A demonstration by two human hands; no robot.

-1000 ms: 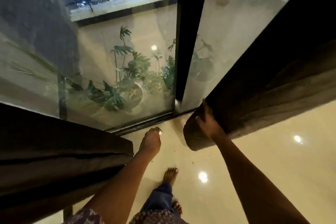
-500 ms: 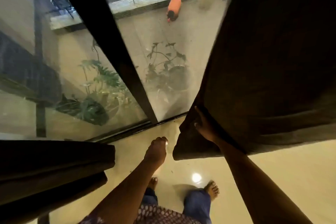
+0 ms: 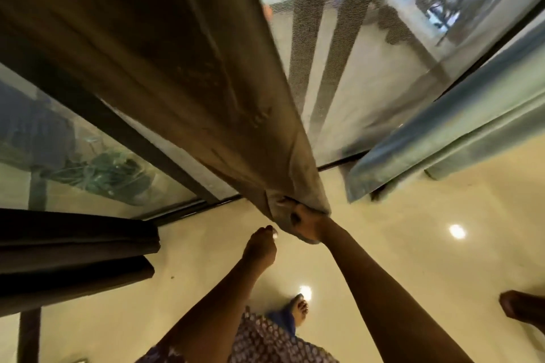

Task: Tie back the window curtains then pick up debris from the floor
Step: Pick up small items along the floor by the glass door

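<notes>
Head view: right hand (image 3: 305,222) bunches brown curtain (image 3: 188,68); left hand (image 3: 261,247) loosely curled.

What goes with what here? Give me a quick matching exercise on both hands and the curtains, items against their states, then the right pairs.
Items:
1. right hand
2. left hand
3. brown curtain
4. dark curtain

States:
A. hangs bunched at the left edge, untouched
B. gathered to a narrow end in a fist
C. grips bunched fabric
D. fingers curled, off the fabric

Pairs: 1-C, 2-D, 3-B, 4-A
</notes>
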